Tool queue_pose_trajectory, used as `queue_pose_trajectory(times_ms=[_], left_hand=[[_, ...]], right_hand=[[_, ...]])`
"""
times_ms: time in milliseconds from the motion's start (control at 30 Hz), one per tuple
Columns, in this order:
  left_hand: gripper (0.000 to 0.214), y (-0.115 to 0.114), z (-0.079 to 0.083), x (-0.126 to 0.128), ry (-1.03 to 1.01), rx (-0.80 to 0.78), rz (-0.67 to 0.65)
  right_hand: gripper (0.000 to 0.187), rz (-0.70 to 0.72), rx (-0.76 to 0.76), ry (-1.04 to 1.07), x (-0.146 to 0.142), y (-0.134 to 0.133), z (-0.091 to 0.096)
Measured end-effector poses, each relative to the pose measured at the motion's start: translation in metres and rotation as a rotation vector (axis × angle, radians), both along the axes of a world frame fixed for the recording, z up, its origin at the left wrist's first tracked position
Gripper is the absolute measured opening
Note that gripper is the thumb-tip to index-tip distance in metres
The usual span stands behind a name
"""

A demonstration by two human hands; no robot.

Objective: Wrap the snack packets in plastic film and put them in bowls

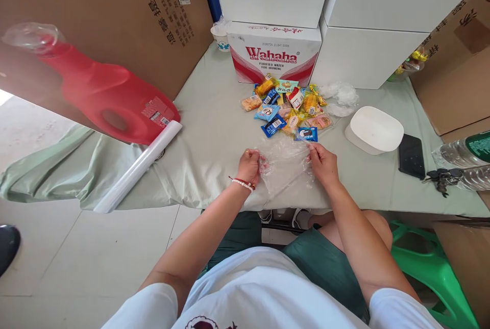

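Note:
A clear plastic bag [285, 168] is stretched between my two hands just above the front of the cloth-covered table. My left hand [249, 166], with beaded bracelets at the wrist, is closed on the bag's left side. Closed on its upper right edge is my right hand [323, 163]. Right behind the bag lies a loose pile of wrapped snacks [293, 120] in blue, yellow and pink packets. A blue snack packet [308, 134] is closest to my right fingers. Whether anything is inside the bag is hard to see, but it looks flat and thin.
A white plastic tub [374, 127] and a black phone [411, 155] are to the right, near plastic bottles [459, 148]. Crumpled clear plastic [340, 97] lies behind the tub. A Wahaha carton [273, 53] backs the snacks. Leftward are a red jug [115, 94] and a plastic roll [140, 166].

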State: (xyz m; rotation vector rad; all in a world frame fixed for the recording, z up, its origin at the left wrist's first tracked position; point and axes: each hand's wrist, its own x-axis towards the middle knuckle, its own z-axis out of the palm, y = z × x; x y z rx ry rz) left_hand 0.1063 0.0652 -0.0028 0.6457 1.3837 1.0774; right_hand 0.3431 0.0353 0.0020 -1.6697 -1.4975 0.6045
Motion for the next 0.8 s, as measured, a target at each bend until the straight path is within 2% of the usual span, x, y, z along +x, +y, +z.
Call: queue_pose_trajectory(times_ms=[100, 200, 267, 367, 433, 533, 633, 700, 800], left_hand=[[0.019, 0.011, 0.000, -0.019, 0.125, 0.074, 0.059], [0.021, 0.019, 0.004, -0.036, 0.323, 0.136, 0.011], [0.027, 0.023, 0.009, -0.045, 0.324, 0.078, -0.132], [0.041, 0.029, 0.019, -0.055, 0.165, -0.040, -0.409], [0.041, 0.032, 0.024, -0.061, 0.176, -0.060, -0.467], [0.028, 0.034, 0.024, -0.068, 0.317, -0.083, -0.362], [0.021, 0.030, 0.020, -0.073, 0.473, -0.060, -0.249], [0.025, 0.024, 0.018, -0.072, 0.704, 0.045, -0.170], [0.041, 0.012, 0.018, -0.064, 1.052, 0.273, -0.064]], right_hand=[[0.055, -0.061, -0.032, 0.087, 0.005, 0.003, -0.001], [0.049, -0.071, -0.084, 0.085, 0.008, 0.005, -0.005], [0.044, -0.076, -0.117, 0.072, 0.010, 0.007, -0.008], [0.039, -0.091, -0.195, 0.126, 0.012, 0.008, -0.009], [0.037, -0.110, -0.277, 0.230, 0.014, 0.009, -0.009], [0.034, -0.128, -0.401, 0.387, 0.018, 0.009, -0.006], [0.031, -0.127, -0.477, 0.416, 0.020, 0.009, -0.006], [0.030, -0.136, -0.487, 0.369, 0.020, 0.008, -0.008], [0.031, -0.142, -0.467, 0.286, 0.020, 0.007, -0.012]])
